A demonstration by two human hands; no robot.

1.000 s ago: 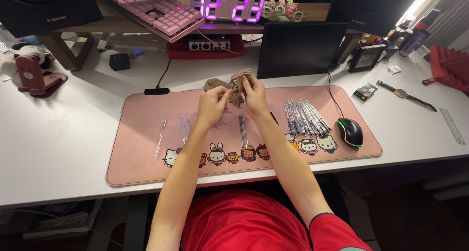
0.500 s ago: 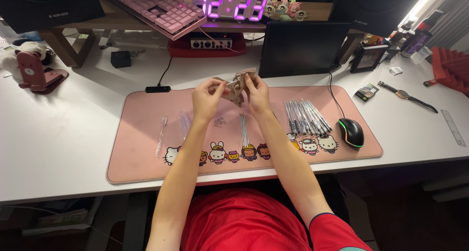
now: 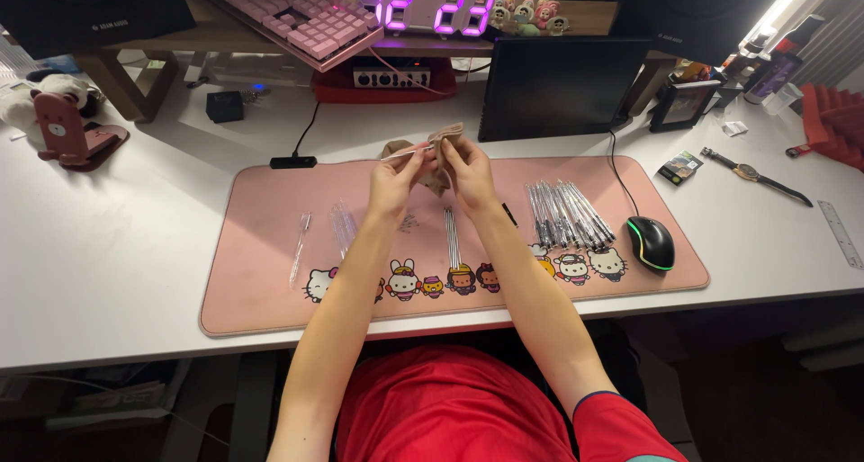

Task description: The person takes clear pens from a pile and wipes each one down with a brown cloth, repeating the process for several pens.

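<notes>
We see left hand (image 3: 394,181) fingers pinching thin rod (image 3: 402,154), right hand (image 3: 465,170) gripping tan packet (image 3: 445,136), raised above pink mat (image 3: 270,246); pens (image 3: 562,215) sorted alongside.

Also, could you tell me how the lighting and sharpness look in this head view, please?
Head view: evenly lit and mostly sharp; the clock display blooms purple, a light strip top right glares white, the left hand and right hand look slightly soft, and the desk edge bows from wide-angle distortion.
</notes>
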